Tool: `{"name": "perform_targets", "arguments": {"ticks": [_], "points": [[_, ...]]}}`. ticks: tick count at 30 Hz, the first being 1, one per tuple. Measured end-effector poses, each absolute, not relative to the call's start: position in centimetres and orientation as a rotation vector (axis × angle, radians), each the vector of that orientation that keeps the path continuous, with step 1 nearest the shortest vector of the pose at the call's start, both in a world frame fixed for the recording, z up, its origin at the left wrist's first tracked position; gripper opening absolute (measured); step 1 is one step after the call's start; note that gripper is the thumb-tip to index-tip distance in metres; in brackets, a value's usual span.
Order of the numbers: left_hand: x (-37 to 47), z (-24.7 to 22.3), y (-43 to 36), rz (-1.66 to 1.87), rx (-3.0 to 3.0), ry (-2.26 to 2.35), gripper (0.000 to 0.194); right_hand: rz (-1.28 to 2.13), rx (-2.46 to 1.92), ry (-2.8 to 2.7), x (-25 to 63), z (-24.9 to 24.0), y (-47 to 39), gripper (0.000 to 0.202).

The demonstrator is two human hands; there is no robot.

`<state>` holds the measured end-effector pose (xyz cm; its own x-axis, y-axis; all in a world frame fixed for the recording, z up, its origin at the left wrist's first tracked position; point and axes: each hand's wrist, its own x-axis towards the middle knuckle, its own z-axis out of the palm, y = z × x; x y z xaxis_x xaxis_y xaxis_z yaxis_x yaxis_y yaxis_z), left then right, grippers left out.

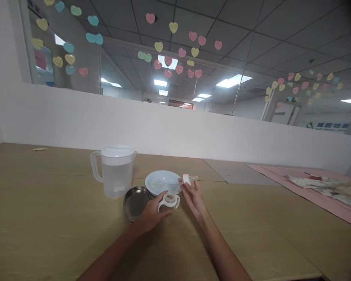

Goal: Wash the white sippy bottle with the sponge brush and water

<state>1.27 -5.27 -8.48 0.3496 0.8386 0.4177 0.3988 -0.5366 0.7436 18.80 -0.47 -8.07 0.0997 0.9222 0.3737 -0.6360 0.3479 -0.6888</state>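
My left hand (152, 214) grips a small baby bottle with white side handles (169, 201), standing upright on the wooden table (61, 218). Just to its right, my right hand (192, 194) holds a white cap with a teat (188, 179) raised a little above the bottle's open top. Behind both hands sits a white bowl (160, 180) with a clear piece lying in it. A round steel lid or dish (135, 202) lies flat to the left of the bottle.
A translucent plastic jug with a lid (114, 171), partly filled with water, stands at the left. A pink mat with printed cloth or paper (324, 187) lies at the far right. A white partition with glass above runs behind the table.
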Motion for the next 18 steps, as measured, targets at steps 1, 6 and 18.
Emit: {"name": "perform_targets", "arguments": {"ticks": [1,6,18], "points": [[1.3,-8.4,-5.3,1.092,2.089,1.074,0.060,1.213,-0.359,-0.808,19.0,-8.1,-0.3,0.041],[1.2,-8.1,-5.5,1.045,2.055,1.055,0.058,1.208,-0.303,-0.604,19.8,-8.4,0.6,0.035],[1.1,-8.2,-5.5,1.084,2.067,1.018,0.056,1.053,-0.416,-0.462,18.5,-10.5,2.8,0.035]]}}
